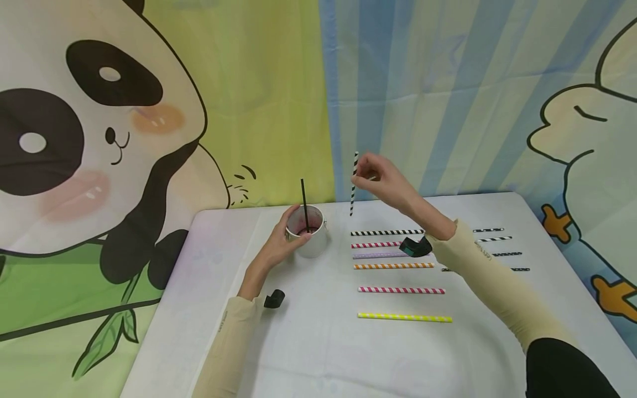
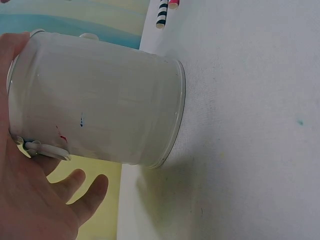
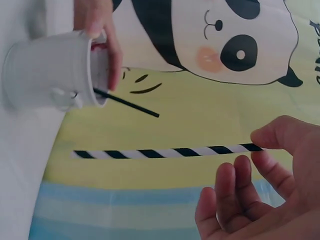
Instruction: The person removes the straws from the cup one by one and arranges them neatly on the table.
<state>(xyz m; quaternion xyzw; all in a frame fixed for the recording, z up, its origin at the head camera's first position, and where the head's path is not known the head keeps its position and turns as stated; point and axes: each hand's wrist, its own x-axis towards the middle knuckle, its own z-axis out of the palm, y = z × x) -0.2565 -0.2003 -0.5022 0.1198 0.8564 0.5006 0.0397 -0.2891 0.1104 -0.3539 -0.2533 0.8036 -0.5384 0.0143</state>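
Observation:
My left hand [image 1: 280, 242] holds a small white metal bucket [image 2: 100, 100] near its rim, thumb on one side and fingers on the other. The bucket stands upright on the table, and a thin black straw [image 1: 304, 202] leans inside it. Reddish stains show on its inner wall. Raised to the right of the bucket, my right hand [image 1: 385, 179] pinches a black-and-white striped paper straw [image 3: 165, 152] between thumb and index finger. That straw hangs nearly upright above the table, apart from the bucket; its other fingers are loosely bent.
Right of the bucket lie several straws in rows: another black-and-white one [image 1: 380, 232], a purple one [image 1: 378, 255], an orange one [image 1: 393, 266], a pink one [image 1: 401, 290] and a yellow one [image 1: 404, 317]. More dark patterned straws [image 1: 506, 254] lie beyond my right forearm. A printed curtain [image 1: 278, 99] hangs behind the white table [image 1: 318, 342].

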